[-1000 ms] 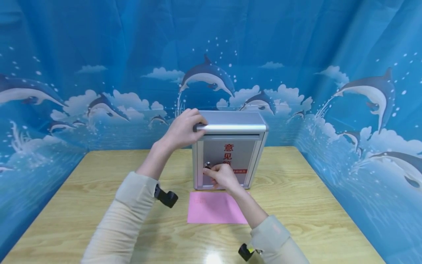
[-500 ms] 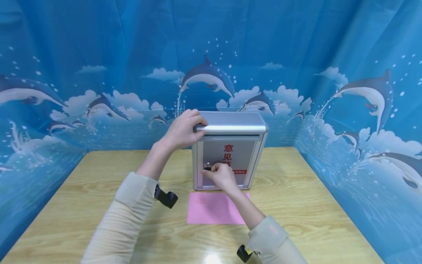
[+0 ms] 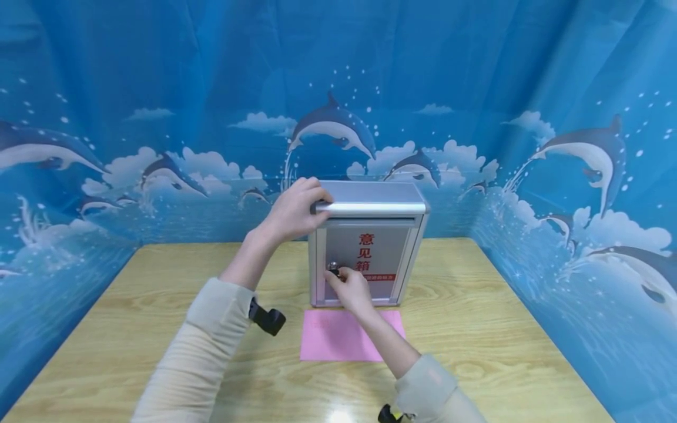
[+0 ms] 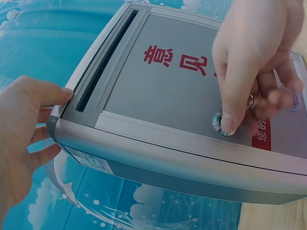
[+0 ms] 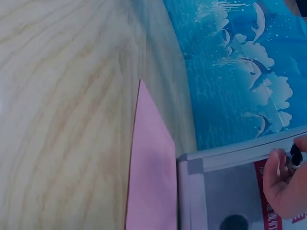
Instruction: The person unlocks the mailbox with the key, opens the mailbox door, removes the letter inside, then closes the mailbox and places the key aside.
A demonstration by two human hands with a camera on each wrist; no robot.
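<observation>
A silver-grey metal suggestion box (image 3: pixel 391 247) with red lettering and a slot near its top stands upright on the table. My left hand (image 3: pixel 297 210) grips its top left corner, thumb at the front edge in the left wrist view. On the left side of the front door sits a round chrome lock (image 4: pixel 218 125). My right hand (image 3: pixel 353 291) pinches a black-headed key (image 5: pixel 296 154) at this lock between thumb and forefinger. A metal ring (image 4: pixel 250 100) shows among the right fingers. The door lies flush in its frame.
A pink envelope-like sheet (image 3: pixel 338 341) lies flat on the wooden table (image 3: pixel 502 329) directly before the box. Behind and at both sides hangs a blue dolphin-print curtain (image 3: pixel 211 88). Black wrist cameras are strapped at both cuffs.
My right hand has twisted a little at the lock, and its wrist and forearm have shifted slightly left, baring more red lettering. My left hand keeps its grip on the corner.
</observation>
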